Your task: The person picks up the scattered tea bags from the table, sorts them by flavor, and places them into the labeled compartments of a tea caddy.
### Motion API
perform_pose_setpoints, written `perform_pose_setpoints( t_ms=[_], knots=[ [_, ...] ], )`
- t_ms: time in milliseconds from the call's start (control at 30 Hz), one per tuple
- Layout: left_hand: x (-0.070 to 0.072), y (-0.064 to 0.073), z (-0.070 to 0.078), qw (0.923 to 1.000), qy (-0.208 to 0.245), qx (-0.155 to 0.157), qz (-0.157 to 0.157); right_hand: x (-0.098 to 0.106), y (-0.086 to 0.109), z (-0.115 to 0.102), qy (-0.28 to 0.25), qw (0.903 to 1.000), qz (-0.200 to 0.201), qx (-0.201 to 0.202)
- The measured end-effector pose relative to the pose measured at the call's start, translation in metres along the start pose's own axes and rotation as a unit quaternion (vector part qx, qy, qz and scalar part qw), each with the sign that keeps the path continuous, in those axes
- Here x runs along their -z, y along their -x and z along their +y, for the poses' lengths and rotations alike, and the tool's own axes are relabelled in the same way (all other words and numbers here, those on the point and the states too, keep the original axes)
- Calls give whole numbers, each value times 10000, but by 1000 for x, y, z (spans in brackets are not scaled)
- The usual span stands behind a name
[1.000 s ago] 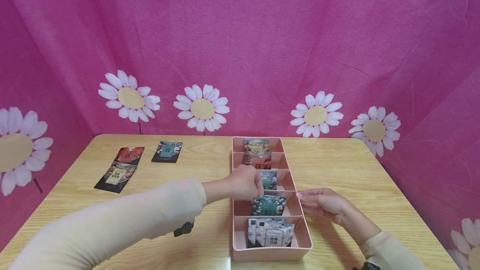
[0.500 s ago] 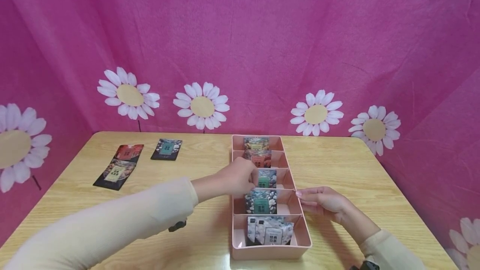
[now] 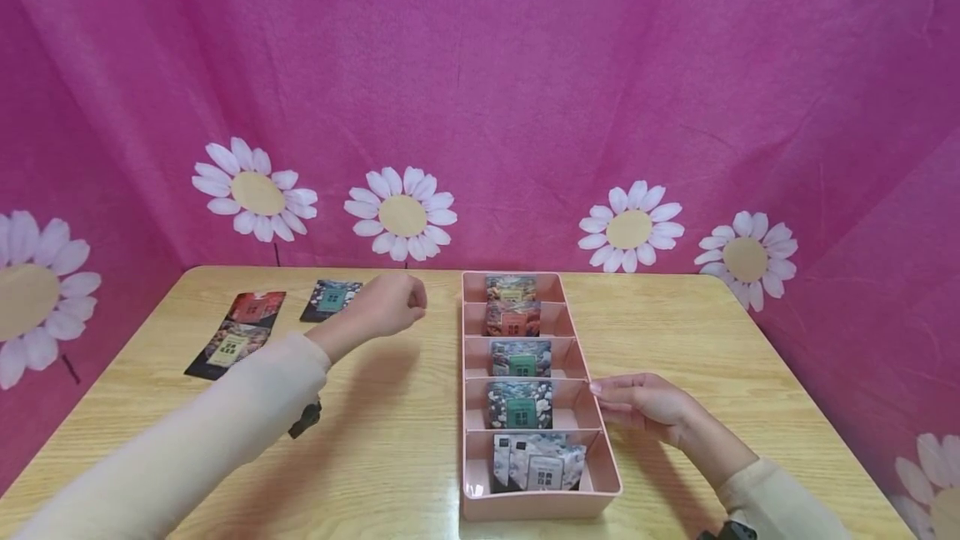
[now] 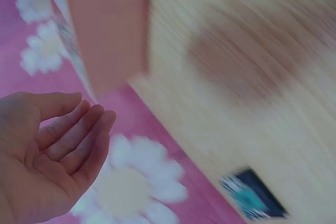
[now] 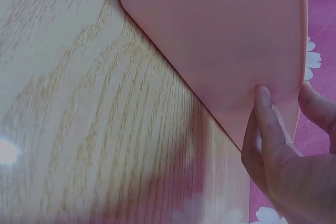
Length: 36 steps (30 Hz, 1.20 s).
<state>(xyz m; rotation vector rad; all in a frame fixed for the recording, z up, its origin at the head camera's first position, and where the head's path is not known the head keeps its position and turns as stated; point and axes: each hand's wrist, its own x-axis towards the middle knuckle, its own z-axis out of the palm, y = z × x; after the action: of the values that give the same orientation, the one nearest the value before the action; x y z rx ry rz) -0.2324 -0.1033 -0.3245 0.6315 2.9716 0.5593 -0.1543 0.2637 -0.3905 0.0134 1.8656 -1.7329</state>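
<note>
1. Left hand [image 3: 382, 305], empty, fingers loosely curved, is near what seems left: a yellow sachet [image 3: 231, 347], red sachet [image 3: 255, 307] and green sachet [image 3: 330, 297].
2. Pink tray [image 3: 540, 507]: sachets [image 3: 521, 408] fill all five compartments [image 3: 576, 408], apparently done.
3. Right hand [image 3: 651, 405], fingers extended, touches its outer side.

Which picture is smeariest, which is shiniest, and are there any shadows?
Left wrist view: smeariest, with the table and packet blurred and a soft dark shadow; right wrist view: shiniest, with white glare at the left edge; head view: mostly clear, shadow beside the left arm.
</note>
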Motion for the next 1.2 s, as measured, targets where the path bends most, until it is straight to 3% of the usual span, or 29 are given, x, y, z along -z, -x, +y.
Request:
perform_pose_setpoints(
  t_ms=[133,233,367,467,600,800,967,1200],
  knots=[
    [3,-1,-36,9985,-236,489,-105,0,1,0,-23,10000,-5,7],
    [2,1,-60,9978,-307,581,-71,0,1,1,-80,10000,-37,39],
    [1,3,-84,9974,-234,686,-50,0,1,1,-129,9999,-61,78],
    [0,7,-97,9959,-112,862,-235,-1,1,1,-133,9998,-65,97],
    [-3,14,-108,9906,20,1235,-592,0,0,0,-137,9999,-46,84],
    [-9,20,-122,9840,142,1626,-707,0,1,1,-110,9999,-73,92],
    [-13,21,-128,9818,81,1745,-741,0,0,2,-115,9997,-165,170],
    [-13,23,-129,9844,-119,1598,-720,0,0,2,-157,9996,-170,175]
  ],
)
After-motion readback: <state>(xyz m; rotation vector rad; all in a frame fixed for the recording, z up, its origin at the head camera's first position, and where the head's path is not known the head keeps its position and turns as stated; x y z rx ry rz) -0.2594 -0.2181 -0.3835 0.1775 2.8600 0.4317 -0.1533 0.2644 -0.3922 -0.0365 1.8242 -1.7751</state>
